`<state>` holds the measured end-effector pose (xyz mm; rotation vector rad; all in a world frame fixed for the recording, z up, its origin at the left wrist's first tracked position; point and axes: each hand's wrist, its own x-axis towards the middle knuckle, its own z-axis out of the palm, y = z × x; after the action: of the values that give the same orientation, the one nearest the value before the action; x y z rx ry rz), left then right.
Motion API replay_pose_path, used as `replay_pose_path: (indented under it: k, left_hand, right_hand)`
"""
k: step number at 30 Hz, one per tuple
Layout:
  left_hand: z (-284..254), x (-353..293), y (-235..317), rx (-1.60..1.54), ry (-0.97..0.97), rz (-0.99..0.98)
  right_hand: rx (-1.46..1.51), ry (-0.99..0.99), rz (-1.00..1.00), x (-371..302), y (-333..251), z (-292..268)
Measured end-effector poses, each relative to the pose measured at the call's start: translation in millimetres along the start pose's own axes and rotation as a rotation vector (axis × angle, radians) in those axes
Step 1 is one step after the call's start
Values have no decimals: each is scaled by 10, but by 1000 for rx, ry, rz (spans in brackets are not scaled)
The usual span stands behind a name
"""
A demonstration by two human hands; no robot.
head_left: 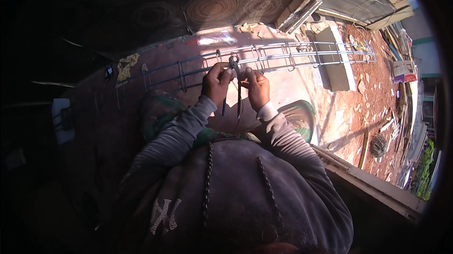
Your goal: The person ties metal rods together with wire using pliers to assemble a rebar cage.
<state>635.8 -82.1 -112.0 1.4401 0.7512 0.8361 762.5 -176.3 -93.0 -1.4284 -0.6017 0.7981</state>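
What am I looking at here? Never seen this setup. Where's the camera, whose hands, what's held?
One picture, from a fisheye camera worn on a person's head, looking down; straight edges bend near the rim. No machine: two bare hands, forearms in grey sleeves coming up from below. The left hand has a grip on the dark handles of a pair of pincers, whose head sits at a long steel rebar cage. The cage lies across a reddish floor. The right hand rests against the cage beside the tool; what its fingers pinch is too small to tell.

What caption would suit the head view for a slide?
Left hand holds pincers at a long steel rebar cage, right hand beside it on the cage.
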Motion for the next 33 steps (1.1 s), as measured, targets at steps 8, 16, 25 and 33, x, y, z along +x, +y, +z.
replay_pose_path:
  k: [8,16,25,33]
  left_hand:
    - [15,-98,11,103,38,49]
    - [13,-124,36,252,-53,220]
    - [-211,21,122,38,102,58]
    - [-185,23,-151,-1,51,-16]
  right_hand:
    - [-92,-33,10,-82,64,207]
    - [366,179,222,151,186,-146]
    - [188,341,310,1122,330,-1120]
    - [-814,125,-10,1789,835,-1567]
